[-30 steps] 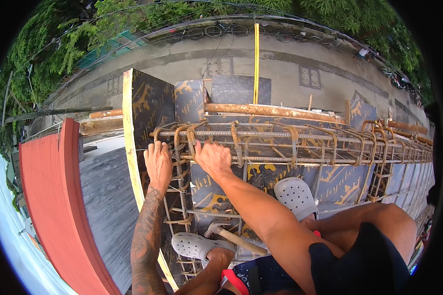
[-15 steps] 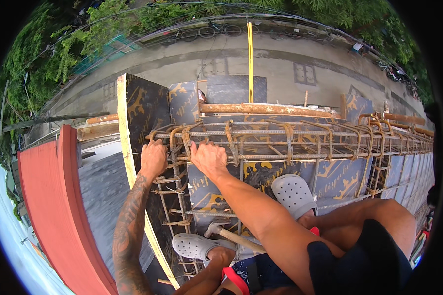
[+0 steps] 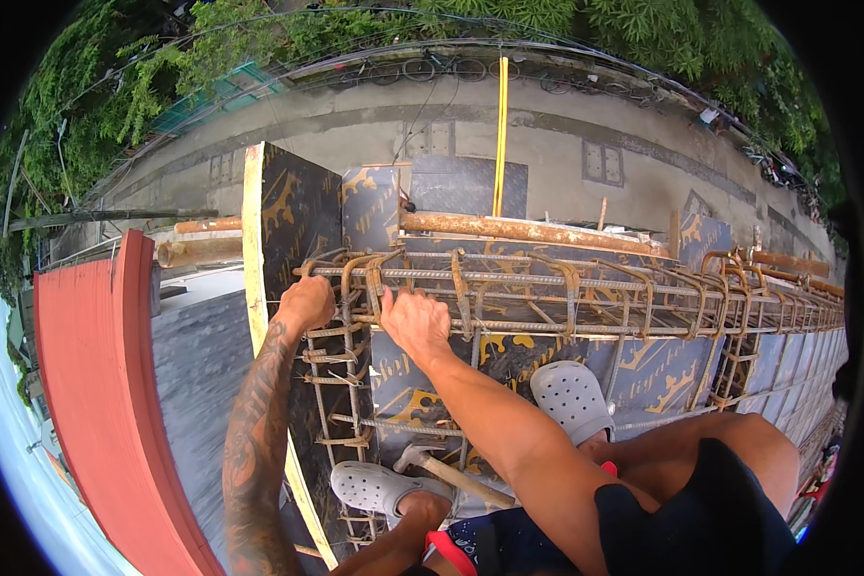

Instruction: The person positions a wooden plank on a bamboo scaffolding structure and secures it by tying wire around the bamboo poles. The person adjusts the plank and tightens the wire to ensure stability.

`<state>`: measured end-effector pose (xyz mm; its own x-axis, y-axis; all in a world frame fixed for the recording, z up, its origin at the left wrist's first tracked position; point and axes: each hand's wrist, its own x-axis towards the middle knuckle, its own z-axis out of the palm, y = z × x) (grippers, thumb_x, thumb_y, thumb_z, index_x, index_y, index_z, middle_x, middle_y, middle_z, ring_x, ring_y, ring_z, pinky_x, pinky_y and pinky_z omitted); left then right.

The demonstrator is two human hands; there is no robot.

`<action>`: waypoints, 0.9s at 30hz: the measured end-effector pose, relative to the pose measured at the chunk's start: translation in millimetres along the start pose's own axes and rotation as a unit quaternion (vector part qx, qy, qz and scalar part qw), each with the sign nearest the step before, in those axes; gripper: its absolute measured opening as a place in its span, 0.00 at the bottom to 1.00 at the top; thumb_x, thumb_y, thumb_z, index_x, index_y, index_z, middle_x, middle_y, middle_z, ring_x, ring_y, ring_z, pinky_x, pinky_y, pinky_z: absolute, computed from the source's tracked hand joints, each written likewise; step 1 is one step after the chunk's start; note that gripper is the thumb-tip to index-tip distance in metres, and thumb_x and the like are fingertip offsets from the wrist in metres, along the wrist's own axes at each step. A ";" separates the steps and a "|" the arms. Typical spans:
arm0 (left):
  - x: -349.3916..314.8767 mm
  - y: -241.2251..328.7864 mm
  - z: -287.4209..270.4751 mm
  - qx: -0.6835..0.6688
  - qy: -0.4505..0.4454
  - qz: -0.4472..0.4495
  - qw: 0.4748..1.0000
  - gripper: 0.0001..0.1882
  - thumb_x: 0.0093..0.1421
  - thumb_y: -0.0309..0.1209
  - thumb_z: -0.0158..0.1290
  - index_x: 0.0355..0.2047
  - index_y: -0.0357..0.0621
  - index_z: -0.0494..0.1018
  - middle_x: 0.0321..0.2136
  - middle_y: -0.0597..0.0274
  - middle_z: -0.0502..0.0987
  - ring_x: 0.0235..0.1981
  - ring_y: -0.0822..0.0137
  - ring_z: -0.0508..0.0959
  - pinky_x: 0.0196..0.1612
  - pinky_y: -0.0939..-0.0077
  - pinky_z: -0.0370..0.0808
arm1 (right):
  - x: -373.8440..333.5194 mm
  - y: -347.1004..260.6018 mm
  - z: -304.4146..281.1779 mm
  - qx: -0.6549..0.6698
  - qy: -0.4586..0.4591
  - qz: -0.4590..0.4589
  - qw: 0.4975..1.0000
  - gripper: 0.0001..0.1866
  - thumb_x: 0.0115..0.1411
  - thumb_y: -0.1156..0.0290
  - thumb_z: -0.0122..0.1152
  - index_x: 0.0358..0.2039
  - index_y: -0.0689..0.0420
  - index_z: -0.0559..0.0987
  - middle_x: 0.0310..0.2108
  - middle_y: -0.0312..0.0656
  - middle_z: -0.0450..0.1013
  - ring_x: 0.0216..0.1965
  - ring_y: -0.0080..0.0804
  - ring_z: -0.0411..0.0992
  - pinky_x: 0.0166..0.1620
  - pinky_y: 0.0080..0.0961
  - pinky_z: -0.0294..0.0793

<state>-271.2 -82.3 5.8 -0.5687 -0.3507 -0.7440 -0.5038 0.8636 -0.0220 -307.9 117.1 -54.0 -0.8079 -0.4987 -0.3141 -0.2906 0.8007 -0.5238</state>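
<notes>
A long rebar cage (image 3: 605,282) of rusty bars and bent stirrups runs left to right in front of me. At its left end my left hand (image 3: 307,303) is closed round a bar, beside the hooked bar ends. My right hand (image 3: 416,322) is closed on the cage a little to the right, thumb up next to a stirrup; its fingertips are hidden behind the knuckles. Below the hands, a second rebar cage (image 3: 353,398) comes toward me along the left form panel. A claw hammer (image 3: 461,478) lies between my feet, its handle partly covered by my arm.
Dark plywood form panels (image 3: 300,206) with gold print line the cage. Rusty pipes (image 3: 538,233) lie beyond it, and a yellow pole (image 3: 501,134) sticks outward. Far below is a paved street (image 3: 336,120). A red roof panel (image 3: 96,384) stands left. My grey clogs (image 3: 571,398) are on the formwork.
The whole view has shifted slightly, with the cage now lower in the picture. My left hand sits a little higher against the cage end. Both hands stay closed on it.
</notes>
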 end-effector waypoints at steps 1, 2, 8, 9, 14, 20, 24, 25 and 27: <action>-1.0 5.3 -1.9 -0.011 -0.005 -0.028 1.000 0.12 0.55 0.30 0.57 0.37 0.38 0.84 0.38 0.39 0.83 0.45 0.43 0.83 0.50 0.56 0.80 | 0.2 0.2 0.5 -0.002 -0.002 0.003 1.000 0.26 0.69 0.52 0.51 0.28 0.62 0.85 0.27 0.57 0.80 0.26 0.52 0.82 0.31 0.44 0.82; -2.8 10.1 -3.0 -0.020 -0.014 -0.064 0.998 0.13 0.56 0.30 0.56 0.37 0.35 0.83 0.39 0.37 0.83 0.47 0.43 0.83 0.51 0.56 0.80 | 0.2 0.5 1.1 -0.002 -0.012 0.011 1.000 0.26 0.69 0.52 0.51 0.28 0.61 0.85 0.27 0.57 0.80 0.27 0.52 0.82 0.32 0.44 0.82; -12.1 27.3 -5.7 -0.187 -0.064 -0.159 0.967 0.24 0.63 0.41 0.51 0.45 0.31 0.81 0.47 0.33 0.80 0.54 0.39 0.79 0.57 0.53 0.75 | 0.3 -1.5 0.3 -0.006 -0.021 0.015 1.000 0.27 0.70 0.51 0.49 0.28 0.61 0.86 0.28 0.58 0.80 0.30 0.54 0.82 0.37 0.46 0.82; -15.1 31.2 -2.1 -0.208 -0.041 -0.174 0.962 0.23 0.63 0.41 0.51 0.45 0.32 0.81 0.48 0.33 0.80 0.54 0.39 0.79 0.57 0.53 0.75 | 0.5 -2.2 -0.7 -0.007 -0.026 0.015 1.000 0.27 0.70 0.51 0.49 0.28 0.61 0.86 0.28 0.58 0.81 0.30 0.54 0.82 0.37 0.46 0.82; -16.3 42.5 21.6 -0.254 0.017 -0.274 0.927 0.21 0.65 0.39 0.50 0.49 0.37 0.81 0.51 0.38 0.80 0.56 0.43 0.79 0.58 0.55 0.75 | 2.7 -6.7 -7.0 -0.033 -0.077 0.035 0.996 0.30 0.71 0.50 0.45 0.29 0.61 0.86 0.28 0.57 0.81 0.32 0.55 0.83 0.39 0.46 0.82; -24.2 36.0 44.7 -0.369 0.046 -0.230 0.899 0.29 0.72 0.48 0.43 0.56 0.31 0.68 0.52 0.30 0.77 0.56 0.35 0.76 0.59 0.46 0.71 | 3.0 -10.7 -13.7 -0.043 -0.114 0.040 0.992 0.33 0.72 0.48 0.41 0.32 0.62 0.87 0.32 0.57 0.82 0.35 0.55 0.83 0.43 0.44 0.82; -39.5 38.9 34.7 -0.408 0.027 -0.215 0.887 0.25 0.74 0.45 0.40 0.49 0.30 0.69 0.39 0.30 0.81 0.43 0.38 0.82 0.47 0.46 0.76 | 2.6 -8.4 -10.9 -0.060 -0.101 0.021 0.993 0.35 0.73 0.47 0.39 0.31 0.61 0.87 0.31 0.57 0.82 0.35 0.55 0.83 0.43 0.47 0.82; -46.3 36.3 31.8 -0.340 0.049 -0.189 0.920 0.22 0.73 0.45 0.43 0.50 0.35 0.70 0.34 0.35 0.82 0.37 0.39 0.84 0.43 0.48 0.78 | 1.7 -6.6 -8.7 -0.072 -0.097 0.012 0.993 0.35 0.73 0.46 0.38 0.31 0.60 0.87 0.31 0.57 0.82 0.36 0.56 0.83 0.43 0.47 0.82; -66.9 34.1 35.6 -0.324 0.247 -0.208 0.889 0.19 0.68 0.42 0.52 0.52 0.44 0.70 0.32 0.38 0.82 0.37 0.37 0.83 0.44 0.46 0.78 | -0.2 -1.7 -4.4 -0.061 -0.078 -0.004 0.995 0.34 0.73 0.45 0.37 0.32 0.57 0.87 0.32 0.55 0.82 0.36 0.59 0.81 0.44 0.52 0.80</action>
<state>-227.2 -16.5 31.0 -0.3803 -0.8463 -0.3731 -0.9155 0.2871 0.2819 -309.5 117.3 -49.5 -0.7185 -0.5438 -0.4337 -0.3648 0.8255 -0.4307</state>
